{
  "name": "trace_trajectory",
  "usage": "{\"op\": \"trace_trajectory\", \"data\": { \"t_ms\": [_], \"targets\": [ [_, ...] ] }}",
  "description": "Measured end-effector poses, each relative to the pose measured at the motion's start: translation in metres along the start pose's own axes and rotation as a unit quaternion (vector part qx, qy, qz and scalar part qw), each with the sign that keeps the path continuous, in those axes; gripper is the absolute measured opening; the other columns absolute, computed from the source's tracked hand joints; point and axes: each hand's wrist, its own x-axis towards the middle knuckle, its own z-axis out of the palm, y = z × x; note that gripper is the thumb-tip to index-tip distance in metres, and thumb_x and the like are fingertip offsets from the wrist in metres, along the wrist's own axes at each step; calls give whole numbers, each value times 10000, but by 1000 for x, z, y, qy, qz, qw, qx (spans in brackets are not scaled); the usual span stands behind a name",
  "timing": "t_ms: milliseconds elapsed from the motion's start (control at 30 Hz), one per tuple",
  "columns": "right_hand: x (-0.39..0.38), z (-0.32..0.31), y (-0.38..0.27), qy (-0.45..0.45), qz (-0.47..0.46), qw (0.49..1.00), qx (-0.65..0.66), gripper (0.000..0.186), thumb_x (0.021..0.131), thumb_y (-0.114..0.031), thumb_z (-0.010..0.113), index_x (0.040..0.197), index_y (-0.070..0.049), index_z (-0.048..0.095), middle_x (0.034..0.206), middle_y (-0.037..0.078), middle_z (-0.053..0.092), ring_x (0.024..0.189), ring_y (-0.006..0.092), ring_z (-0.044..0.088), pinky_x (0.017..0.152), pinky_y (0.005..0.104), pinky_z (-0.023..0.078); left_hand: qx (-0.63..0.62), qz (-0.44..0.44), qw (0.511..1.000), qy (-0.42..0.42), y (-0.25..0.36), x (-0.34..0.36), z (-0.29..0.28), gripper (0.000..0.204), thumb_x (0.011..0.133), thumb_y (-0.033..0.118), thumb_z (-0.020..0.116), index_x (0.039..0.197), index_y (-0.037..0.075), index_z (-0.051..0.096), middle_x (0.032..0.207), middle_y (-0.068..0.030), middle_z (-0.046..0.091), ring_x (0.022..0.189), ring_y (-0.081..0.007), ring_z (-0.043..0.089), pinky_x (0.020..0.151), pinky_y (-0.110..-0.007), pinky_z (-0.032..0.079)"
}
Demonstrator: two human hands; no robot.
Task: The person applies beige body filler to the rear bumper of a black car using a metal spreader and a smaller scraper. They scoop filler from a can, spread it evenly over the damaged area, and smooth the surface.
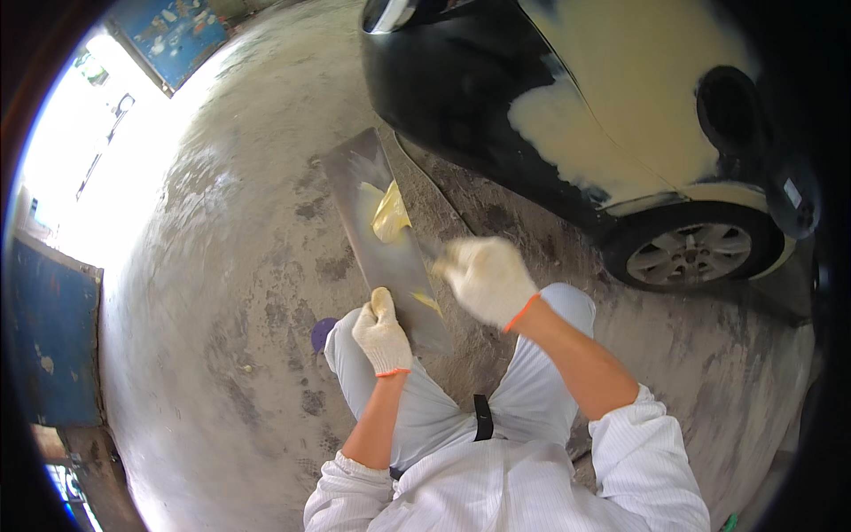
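My left hand (382,333), in a white knit glove with an orange cuff, grips the near left edge of a long grey mixing board (366,223), thumb on top. The board tilts away from me over my knees. A mound of yellow putty (391,215) sits on its far half, and a smaller smear of putty (427,302) lies by the right edge. In a matching glove, my right hand (490,277) is closed just right of the board. From its fingers a putty knife (426,243), smeared by motion, reaches to the mound; its handle is hidden.
A dark car (461,89) with beige filler patches (620,115) stands at the far right, its wheel (690,254) near my right knee. A thin cable (432,183) runs along the concrete floor (239,266). One purple disc (324,335) lies by my left knee. Blue panels (58,332) stand left.
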Motion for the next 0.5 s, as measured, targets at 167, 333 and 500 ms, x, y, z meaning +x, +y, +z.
{"op": "trace_trajectory", "data": {
  "t_ms": [167,333,500],
  "targets": [
    [10,-2,-3,63,-137,972,-179,150,937,-158,681,1014,-76,779,1020,128,782,908,331,779,751,432,642,133,106,985,-14,22,7,-5,491,1075,348,741,830,-77,705,621,-92,577,597,-147,500,597,-375,445],
    [10,11,1,219,-52,973,-39,165,890,-143,678,995,-75,784,963,169,776,902,363,781,827,470,631,187,114,976,-21,26,8,-5,457,1067,342,747,863,-68,736,634,-154,652,588,-210,616,600,-392,480],
    [22,-8,15,109,-119,981,-108,161,936,-158,673,969,-56,793,957,190,786,925,378,783,826,484,620,218,176,960,-27,32,17,-13,408,1056,327,762,891,-46,754,648,-197,673,580,-297,671,593,-409,502]
  ]
}}
